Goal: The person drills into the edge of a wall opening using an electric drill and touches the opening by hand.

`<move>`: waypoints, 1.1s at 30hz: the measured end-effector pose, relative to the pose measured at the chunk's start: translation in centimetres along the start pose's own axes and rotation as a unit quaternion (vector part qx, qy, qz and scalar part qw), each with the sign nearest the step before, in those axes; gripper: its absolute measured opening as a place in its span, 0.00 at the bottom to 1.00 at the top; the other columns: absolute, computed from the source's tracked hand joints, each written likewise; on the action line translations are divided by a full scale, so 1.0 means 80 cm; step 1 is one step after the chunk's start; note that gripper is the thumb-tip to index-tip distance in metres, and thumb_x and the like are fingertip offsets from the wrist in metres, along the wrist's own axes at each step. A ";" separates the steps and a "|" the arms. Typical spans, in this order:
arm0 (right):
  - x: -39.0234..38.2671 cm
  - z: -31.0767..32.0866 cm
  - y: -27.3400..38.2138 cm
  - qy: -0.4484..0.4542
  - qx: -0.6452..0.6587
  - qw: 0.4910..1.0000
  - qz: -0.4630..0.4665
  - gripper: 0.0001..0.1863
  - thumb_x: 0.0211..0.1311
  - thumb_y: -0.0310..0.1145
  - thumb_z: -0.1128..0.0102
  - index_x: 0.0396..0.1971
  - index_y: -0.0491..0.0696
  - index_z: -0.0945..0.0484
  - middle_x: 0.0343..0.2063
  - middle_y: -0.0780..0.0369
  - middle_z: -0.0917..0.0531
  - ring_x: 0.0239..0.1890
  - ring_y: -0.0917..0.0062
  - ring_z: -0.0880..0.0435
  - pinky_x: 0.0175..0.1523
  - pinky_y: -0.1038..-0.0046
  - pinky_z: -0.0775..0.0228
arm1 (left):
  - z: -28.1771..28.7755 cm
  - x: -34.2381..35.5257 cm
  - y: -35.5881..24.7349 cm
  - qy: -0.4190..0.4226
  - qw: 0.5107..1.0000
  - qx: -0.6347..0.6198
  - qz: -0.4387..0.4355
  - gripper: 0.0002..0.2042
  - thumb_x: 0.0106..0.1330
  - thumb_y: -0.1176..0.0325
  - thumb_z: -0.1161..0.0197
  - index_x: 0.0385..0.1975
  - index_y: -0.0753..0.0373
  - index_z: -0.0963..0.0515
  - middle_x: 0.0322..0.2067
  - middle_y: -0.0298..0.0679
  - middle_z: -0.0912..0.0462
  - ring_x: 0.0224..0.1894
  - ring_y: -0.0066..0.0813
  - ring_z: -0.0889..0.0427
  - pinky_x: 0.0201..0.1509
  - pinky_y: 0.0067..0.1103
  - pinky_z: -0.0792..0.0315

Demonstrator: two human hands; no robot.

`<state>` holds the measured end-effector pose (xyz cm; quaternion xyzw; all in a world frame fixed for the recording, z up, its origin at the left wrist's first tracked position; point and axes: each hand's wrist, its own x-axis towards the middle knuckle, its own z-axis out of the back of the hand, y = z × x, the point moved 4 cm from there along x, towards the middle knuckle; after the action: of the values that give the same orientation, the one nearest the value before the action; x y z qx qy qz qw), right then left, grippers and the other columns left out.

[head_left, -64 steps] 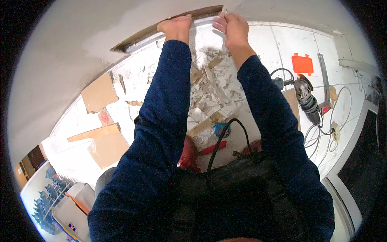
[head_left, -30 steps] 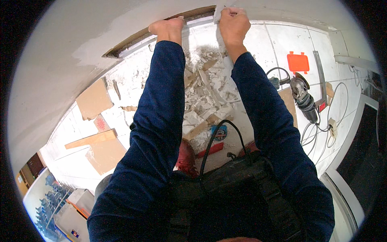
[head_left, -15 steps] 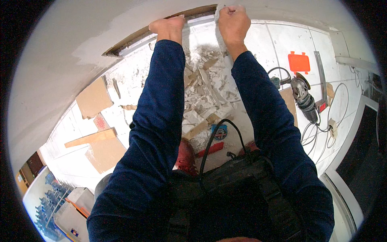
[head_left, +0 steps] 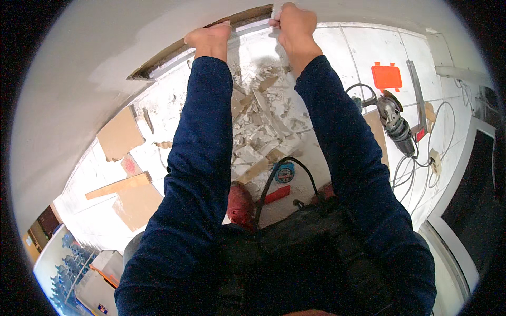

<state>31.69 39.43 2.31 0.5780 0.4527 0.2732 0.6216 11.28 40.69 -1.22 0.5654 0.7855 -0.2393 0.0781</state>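
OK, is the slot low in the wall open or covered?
Open: the slot shows a brown recess along its visible stretches; the hidden part, I can't tell.

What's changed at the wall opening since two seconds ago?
The right hand has curled from loosely spread fingers into a closed grip at the right end of the wall opening; whether it holds anything is unclear. The camera view has shifted slightly. The left hand stays at the opening, and the rubble and angle grinder lie as before.
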 end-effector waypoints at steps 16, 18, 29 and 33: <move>-0.033 0.026 -0.001 0.037 -0.176 0.974 0.137 0.12 0.65 0.34 0.45 0.38 0.40 0.23 0.26 0.59 0.19 0.26 0.71 0.18 0.31 0.69 0.20 | 0.001 0.008 0.004 -0.041 0.999 -0.008 0.030 0.29 0.69 0.47 0.65 0.65 0.54 0.34 0.67 0.39 0.35 0.70 0.45 0.41 0.73 0.50 0.58; -0.088 -0.017 -0.027 0.137 0.168 0.958 -0.187 0.12 0.65 0.35 0.42 0.40 0.42 0.24 0.28 0.58 0.20 0.29 0.70 0.20 0.37 0.67 0.22 | 0.002 0.012 -0.007 0.016 1.000 -0.011 -0.007 0.28 0.69 0.48 0.64 0.62 0.56 0.31 0.64 0.40 0.31 0.67 0.45 0.36 0.72 0.50 0.52; -0.056 -0.059 -0.029 0.286 0.469 0.812 -0.196 0.09 0.68 0.34 0.41 0.40 0.46 0.28 0.36 0.60 0.24 0.39 0.71 0.25 0.49 0.66 0.26 | 0.009 -0.008 0.002 0.024 0.998 -0.048 0.017 0.31 0.70 0.45 0.70 0.65 0.58 0.37 0.67 0.42 0.37 0.67 0.45 0.38 0.65 0.46 0.39; -0.049 -0.056 -0.031 0.306 0.493 0.786 -0.212 0.09 0.68 0.33 0.41 0.41 0.46 0.28 0.36 0.61 0.24 0.38 0.72 0.27 0.50 0.67 0.27 | 0.016 -0.031 0.028 0.080 0.992 -0.066 0.074 0.40 0.66 0.32 0.73 0.67 0.58 0.44 0.66 0.45 0.42 0.64 0.51 0.39 0.62 0.45 0.38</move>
<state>25.61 37.72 1.23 0.5817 0.8032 0.0369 0.1229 14.03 38.55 -2.05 0.6326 0.7595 -0.1348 0.0692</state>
